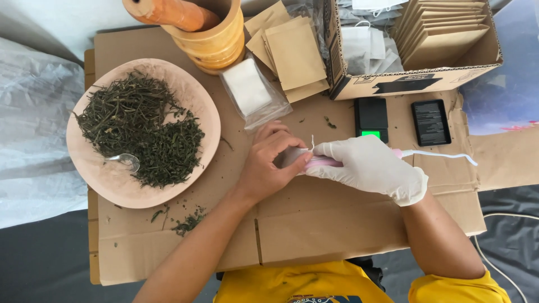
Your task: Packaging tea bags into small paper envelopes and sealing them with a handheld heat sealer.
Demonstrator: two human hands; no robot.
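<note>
Fingers (pixel 292 147) of the bare left hand (pixel 268 165) are curled closed, pinching a small filled tea bag (pixel 293 155) whose white string pokes up just past the fingertips. Right hand (pixel 370 168), in a white glove, has its fingers wrapped closed around a pink handheld tool (pixel 323 163); the tool's tip meets the tea bag right at the left fingertips, and a white cord (pixel 443 155) trails off behind the glove. Everything sits on flattened cardboard (pixel 314 224) over the counter. Beyond the fingers: a small black scale with a lit green display (pixel 371 116) and a second black device (pixel 431 122), a clear packet of white bags (pixel 250 90), loose brown paper pouches (pixel 295 56), and a cardboard box (pixel 415 81) holding more pouches. Left of the left hand, well apart: a wooden plate (pixel 193 95) of dried green herbs (pixel 140 129) with a metal spoon (pixel 124 160), and a wooden mortar (pixel 216 42) with pestle (pixel 168 12).
</note>
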